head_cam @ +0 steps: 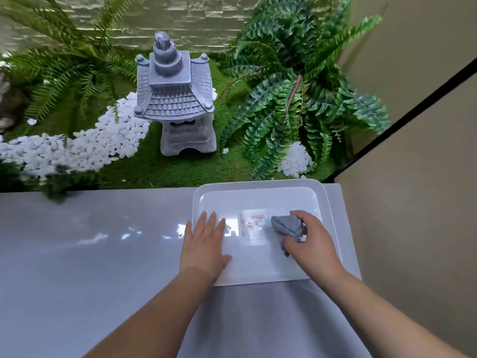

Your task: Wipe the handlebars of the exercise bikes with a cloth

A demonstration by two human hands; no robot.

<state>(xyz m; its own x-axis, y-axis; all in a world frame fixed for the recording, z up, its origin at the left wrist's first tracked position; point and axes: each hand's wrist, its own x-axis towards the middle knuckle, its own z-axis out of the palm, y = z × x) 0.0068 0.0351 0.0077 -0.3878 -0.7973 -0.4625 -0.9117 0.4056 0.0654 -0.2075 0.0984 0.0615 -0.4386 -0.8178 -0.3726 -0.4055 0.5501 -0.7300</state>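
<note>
While bunched in right hand [311, 240] inside white tub [260, 183], grey cloth [287, 226] pokes out leftward past curled fingers. Left hand [204, 244] flat, fingers straight, on tub's left rim. Sticker under tub unreadable.

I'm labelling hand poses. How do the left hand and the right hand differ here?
The left hand lies flat with straight fingers over the tub's left rim; the right hand is curled. The left hand holds nothing; the right hand has a bunched grey cloth in its grip. Both are bare and over the white tub.
</note>
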